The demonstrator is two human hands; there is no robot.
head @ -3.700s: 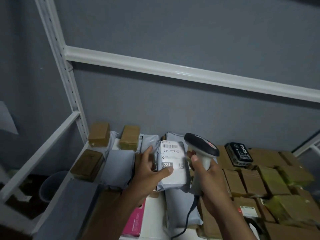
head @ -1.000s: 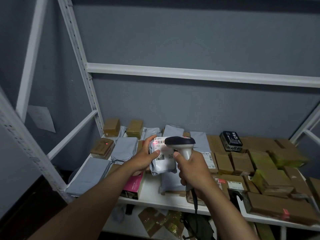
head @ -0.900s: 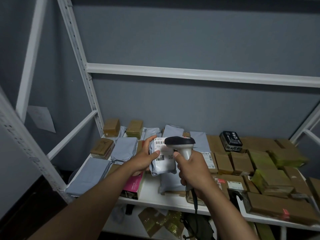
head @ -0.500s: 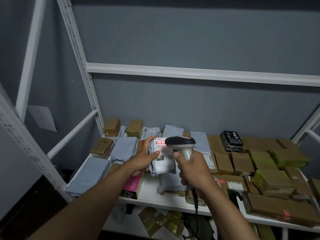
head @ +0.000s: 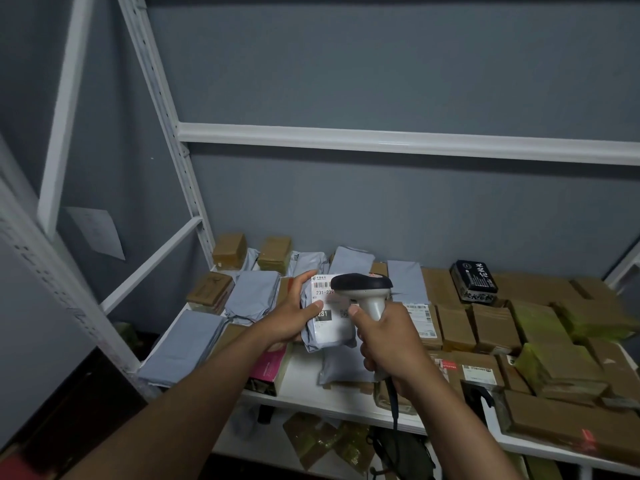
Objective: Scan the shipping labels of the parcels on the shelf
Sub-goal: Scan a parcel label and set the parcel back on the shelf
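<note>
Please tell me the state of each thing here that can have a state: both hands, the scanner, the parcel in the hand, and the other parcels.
left hand: grips the grey parcel, lifted off the shelf.
grey parcel: held up, label facing the scanner.
right hand: grips the scanner handle.
scanner: aimed at the label; no red beam visible.
black box: lying on brown boxes.
pink box: lying at the shelf front edge.

White shelf (head: 311, 398) under brown boxes (head: 488, 323), grey mailers (head: 180, 344).

The red scan light seen a moment ago on the parcel's label (head: 325, 308) has gone out.
</note>
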